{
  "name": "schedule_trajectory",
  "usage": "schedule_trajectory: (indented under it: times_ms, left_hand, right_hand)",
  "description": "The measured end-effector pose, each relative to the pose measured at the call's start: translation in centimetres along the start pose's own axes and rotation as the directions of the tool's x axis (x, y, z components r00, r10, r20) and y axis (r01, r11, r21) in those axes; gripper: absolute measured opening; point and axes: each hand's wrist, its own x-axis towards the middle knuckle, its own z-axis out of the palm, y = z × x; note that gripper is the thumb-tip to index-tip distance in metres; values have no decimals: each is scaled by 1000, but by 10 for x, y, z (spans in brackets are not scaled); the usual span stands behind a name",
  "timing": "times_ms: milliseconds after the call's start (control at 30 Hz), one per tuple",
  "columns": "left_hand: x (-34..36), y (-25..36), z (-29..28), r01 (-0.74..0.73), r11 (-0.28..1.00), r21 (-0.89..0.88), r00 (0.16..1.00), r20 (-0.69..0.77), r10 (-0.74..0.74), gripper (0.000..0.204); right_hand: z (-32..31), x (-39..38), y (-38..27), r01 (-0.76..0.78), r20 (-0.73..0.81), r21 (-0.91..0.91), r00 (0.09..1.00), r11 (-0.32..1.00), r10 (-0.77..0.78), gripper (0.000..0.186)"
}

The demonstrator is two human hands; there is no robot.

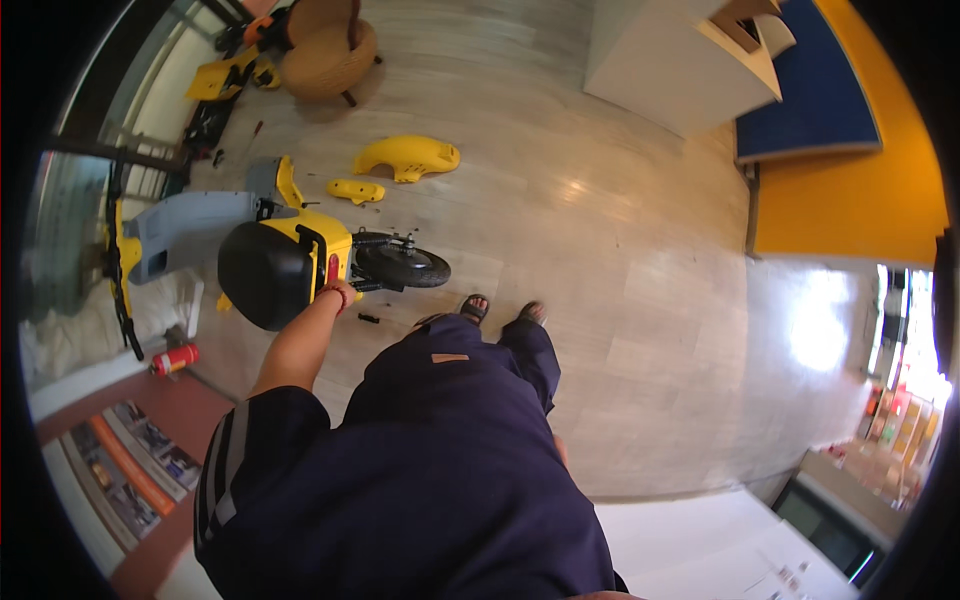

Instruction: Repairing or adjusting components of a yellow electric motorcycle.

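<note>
My left arm reaches down to the rear of a yellow and grey electric scooter. There my left hand, a red band at its wrist, appears closed on the black grab rail, beside a red tail light; its fingers show only in part. Next to the rail is the scooter's black seat. The rear wheel is bare of a fender. Only a sliver of skin, perhaps of my right hand, shows beside my dark shirt; its fingers are hidden.
On the floor beyond the scooter lie a yellow fender and a small yellow panel. A dark piece lies near the rear wheel. A wicker chair, a red fire extinguisher and a white counter stand around.
</note>
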Motion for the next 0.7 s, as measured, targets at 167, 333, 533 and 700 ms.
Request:
schedule_trajectory:
  times_ms: [167, 333, 533, 700]
  left_hand:
    - [-20, 79, -30, -313, 650, -692, 854, -505, -126, 29]
    - [-17, 179, -30, -142, 638, -757, 980, -197, -15, 27]
    - [-32, 247, -55, -250, 722, -645, 964, -98, 247, 30]
    - [-33, 261, -95, -170, 268, -948, 960, -221, -173, 29]
  right_hand:
    - [-61, 120, -69, -61, 82, -224, 993, 973, 81, 32]
    - [-120, 200, -196, -65, 111, -392, 987, 918, 118, 29]
    - [-149, 157, -480, 206, -5, -402, 974, 892, -228, 17]
    - [-93, 137, -627, 244, 14, -525, 960, 815, -279, 17]
